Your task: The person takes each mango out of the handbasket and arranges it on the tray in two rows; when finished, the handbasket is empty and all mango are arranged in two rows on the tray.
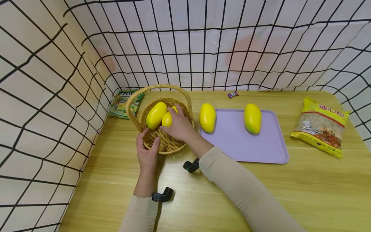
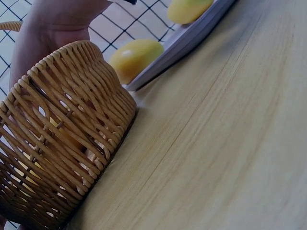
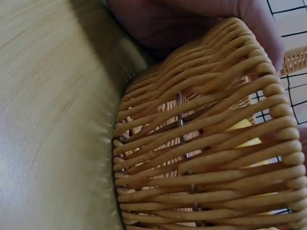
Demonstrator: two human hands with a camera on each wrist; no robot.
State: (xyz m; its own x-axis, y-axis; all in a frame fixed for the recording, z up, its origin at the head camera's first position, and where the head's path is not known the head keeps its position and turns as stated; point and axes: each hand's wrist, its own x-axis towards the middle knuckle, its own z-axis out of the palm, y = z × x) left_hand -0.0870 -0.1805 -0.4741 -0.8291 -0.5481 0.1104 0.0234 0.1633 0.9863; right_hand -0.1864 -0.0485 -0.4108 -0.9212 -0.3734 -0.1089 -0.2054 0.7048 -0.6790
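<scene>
A wicker basket [image 1: 166, 147] with a tall arched handle stands on the wooden table, left of centre. My left hand [image 1: 147, 155] grips its near left rim, thumb over the inside and fingers along the outside. Inside the basket my right hand [image 1: 181, 126] holds a yellow mango [image 1: 166, 120], its fingers covering much of the fruit. Another mango [image 1: 156, 116], green at its lower end, lies beside it to the left. Both wrist views show the woven basket wall [image 2: 72, 120] up close, with bits of yellow fruit [image 3: 242, 132] through the gaps.
Right of the basket lies a purple tray [image 1: 246, 148]; one mango [image 1: 207, 118] is at its left edge, another mango [image 1: 252, 118] farther right. A green packet [image 1: 124, 104], a small purple candy [image 1: 233, 94] and a yellow food bag [image 1: 321, 127] lie around. Black netting [image 1: 203, 51] encloses the table.
</scene>
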